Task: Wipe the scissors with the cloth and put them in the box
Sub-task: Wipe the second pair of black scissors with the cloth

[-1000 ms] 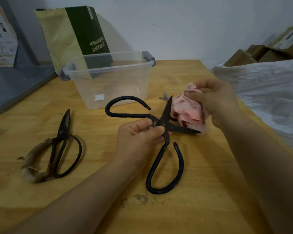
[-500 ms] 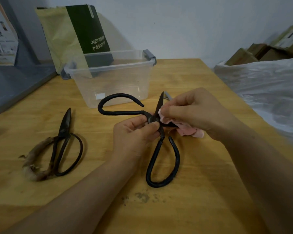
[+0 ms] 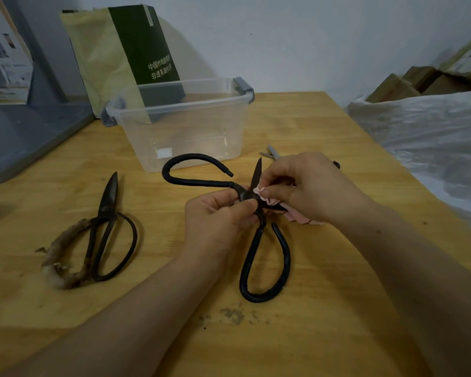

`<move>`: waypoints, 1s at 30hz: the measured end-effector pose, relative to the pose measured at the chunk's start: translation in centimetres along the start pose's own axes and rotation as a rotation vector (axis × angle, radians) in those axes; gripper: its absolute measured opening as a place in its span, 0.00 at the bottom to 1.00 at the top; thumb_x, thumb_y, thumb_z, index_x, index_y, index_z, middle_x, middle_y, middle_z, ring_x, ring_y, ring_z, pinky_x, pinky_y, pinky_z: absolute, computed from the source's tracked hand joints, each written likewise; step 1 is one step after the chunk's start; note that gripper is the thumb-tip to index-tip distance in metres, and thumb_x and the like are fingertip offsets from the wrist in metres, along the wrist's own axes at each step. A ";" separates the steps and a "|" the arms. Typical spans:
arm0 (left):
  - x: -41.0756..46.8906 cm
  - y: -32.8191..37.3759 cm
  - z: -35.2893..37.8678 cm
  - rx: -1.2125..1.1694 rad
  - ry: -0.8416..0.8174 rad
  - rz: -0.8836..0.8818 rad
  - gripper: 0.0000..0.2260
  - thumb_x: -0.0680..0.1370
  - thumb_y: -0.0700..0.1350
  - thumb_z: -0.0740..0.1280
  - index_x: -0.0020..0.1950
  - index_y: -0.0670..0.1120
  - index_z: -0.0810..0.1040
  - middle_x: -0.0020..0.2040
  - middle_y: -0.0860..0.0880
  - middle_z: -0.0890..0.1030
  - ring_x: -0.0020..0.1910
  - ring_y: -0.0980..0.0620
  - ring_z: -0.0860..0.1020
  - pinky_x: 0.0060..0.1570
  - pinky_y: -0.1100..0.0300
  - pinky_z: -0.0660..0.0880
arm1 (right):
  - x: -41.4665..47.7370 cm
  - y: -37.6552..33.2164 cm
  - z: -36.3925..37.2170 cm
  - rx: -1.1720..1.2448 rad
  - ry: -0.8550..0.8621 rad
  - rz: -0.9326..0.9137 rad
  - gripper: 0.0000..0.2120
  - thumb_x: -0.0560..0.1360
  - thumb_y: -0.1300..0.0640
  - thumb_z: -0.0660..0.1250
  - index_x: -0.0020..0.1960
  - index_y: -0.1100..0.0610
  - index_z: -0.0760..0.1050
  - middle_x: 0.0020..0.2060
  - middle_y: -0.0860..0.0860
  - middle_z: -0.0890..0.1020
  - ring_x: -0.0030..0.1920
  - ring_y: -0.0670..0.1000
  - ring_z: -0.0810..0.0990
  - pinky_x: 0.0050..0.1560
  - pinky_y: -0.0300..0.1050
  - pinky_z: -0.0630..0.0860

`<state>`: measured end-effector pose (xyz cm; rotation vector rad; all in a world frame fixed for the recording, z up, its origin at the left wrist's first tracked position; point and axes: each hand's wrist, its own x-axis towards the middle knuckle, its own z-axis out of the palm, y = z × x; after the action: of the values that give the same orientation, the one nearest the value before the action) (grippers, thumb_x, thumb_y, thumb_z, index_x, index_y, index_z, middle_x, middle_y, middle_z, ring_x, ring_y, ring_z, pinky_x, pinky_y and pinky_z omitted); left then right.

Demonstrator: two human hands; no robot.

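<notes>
The left hand pinches the big black scissors at the pivot between thumb and fingers, holding them spread wide open just above the desk. The right hand grips the pink cloth, bunched and pressed against one blade near the pivot. The clear box stands just behind. A second pair lies closed to the left.

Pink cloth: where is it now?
Head view, right of centre: the crumpled pink cloth is bunched in the right hand, pressed against the open black metal scissors near their pivot, in front of the clear plastic box.
</notes>
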<state>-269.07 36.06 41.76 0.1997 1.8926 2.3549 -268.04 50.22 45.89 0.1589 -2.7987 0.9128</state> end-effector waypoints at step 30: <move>0.1 -0.1 -0.2 -0.041 -0.007 -0.027 0.06 0.73 0.30 0.67 0.43 0.39 0.82 0.37 0.45 0.84 0.39 0.50 0.83 0.38 0.63 0.80 | -0.6 0.0 0.1 0.260 -0.012 0.059 0.07 0.68 0.56 0.75 0.36 0.44 0.82 0.36 0.49 0.84 0.41 0.53 0.84 0.45 0.53 0.82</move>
<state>-269.24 35.95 41.60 0.1773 1.8299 2.3699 -267.43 50.18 45.71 0.1200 -2.6976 1.2925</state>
